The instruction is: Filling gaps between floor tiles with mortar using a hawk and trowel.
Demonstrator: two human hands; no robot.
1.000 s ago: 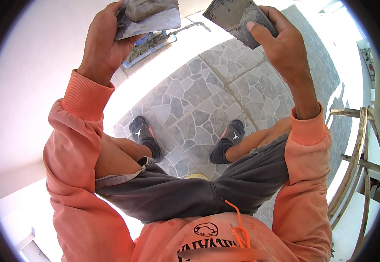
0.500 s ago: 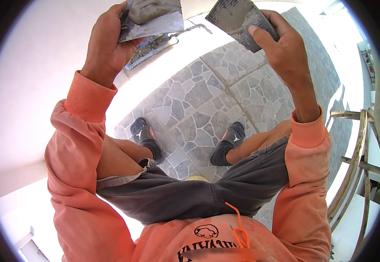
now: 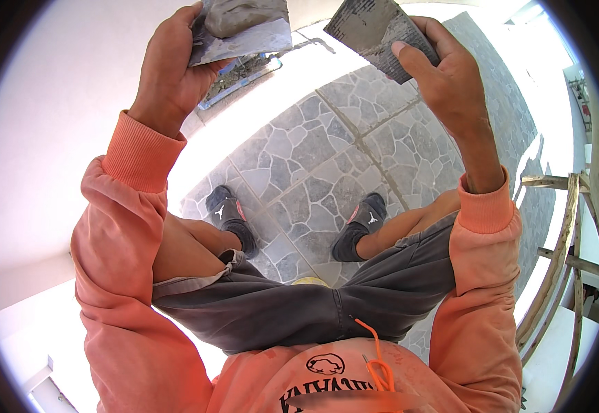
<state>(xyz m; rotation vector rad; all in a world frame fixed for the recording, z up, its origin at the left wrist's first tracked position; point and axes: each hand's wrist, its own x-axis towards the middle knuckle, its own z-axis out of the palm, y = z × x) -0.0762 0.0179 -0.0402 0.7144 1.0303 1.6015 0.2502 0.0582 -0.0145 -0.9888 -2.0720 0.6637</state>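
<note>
At the upper left, my left hand (image 3: pixel 165 76) grips the side of a flat grey plate (image 3: pixel 261 43); a lump of wet mortar (image 3: pixel 248 19) lies on top of it. The upper edge of this plate is cut off by the picture. My right hand (image 3: pixel 454 82), at the upper right, is closed around a thin dark plate (image 3: pixel 365 31) held at a tilt, its thumb lying across the face. Mortar is smeared over that face, and a fine grid pattern shows along its edges. A gap separates the two plates.
Below the left plate, a blue-edged tray (image 3: pixel 272 67) with dark, rough material sits on the floor by the white wall (image 3: pixel 45 151). Stone-patterned tiles (image 3: pixel 296 179) lie under my sandalled feet. A wooden frame (image 3: pixel 561 258) stands close on my right.
My left hand and its plate have shifted very slightly to the right. My right hand and its plate look almost still.
</note>
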